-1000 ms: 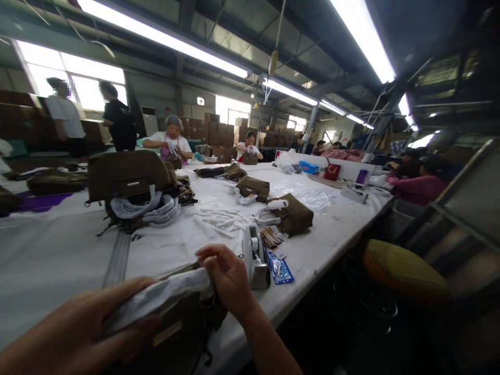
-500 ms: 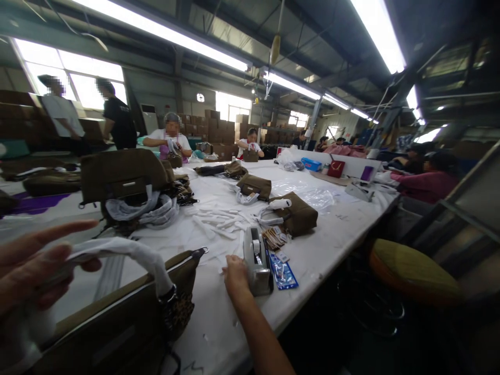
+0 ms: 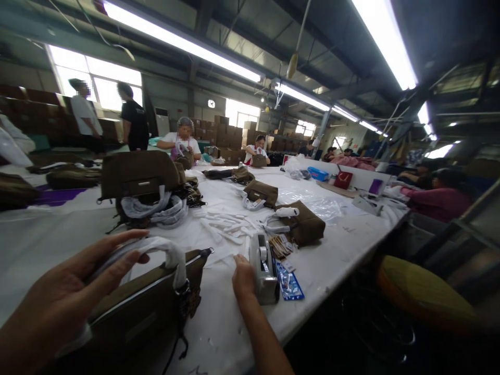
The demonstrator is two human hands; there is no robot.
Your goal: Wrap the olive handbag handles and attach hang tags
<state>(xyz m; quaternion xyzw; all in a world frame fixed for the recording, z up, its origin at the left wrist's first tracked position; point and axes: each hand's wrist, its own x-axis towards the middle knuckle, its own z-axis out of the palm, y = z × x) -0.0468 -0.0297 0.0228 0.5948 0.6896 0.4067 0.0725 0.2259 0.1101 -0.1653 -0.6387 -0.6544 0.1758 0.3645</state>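
My left hand (image 3: 89, 276) is wrapped round the white-covered handle (image 3: 175, 258) of an olive-brown handbag (image 3: 136, 317) standing at the lower left. My right hand (image 3: 242, 273) rests on the table against the left side of a grey tape dispenser (image 3: 266, 278), its fingers bent. Whether anything thin is between those fingers is too small to tell. A blue packet (image 3: 289, 283) and some small brown tags (image 3: 280, 247) lie right of the dispenser. Thin white strips (image 3: 224, 226) are spread just behind it.
Stacked brown bags (image 3: 136, 174) stand at the back left of the white table (image 3: 312, 260). Two more bags (image 3: 307, 224) (image 3: 261, 192) lie past the dispenser. A yellow-green stool (image 3: 424, 289) is at the right. Several people are around the table and beyond.
My left hand has moved right and closed further along the handle. The view has shifted slightly, moving the scene right and down. My right hand remains beside the tape dispenser.
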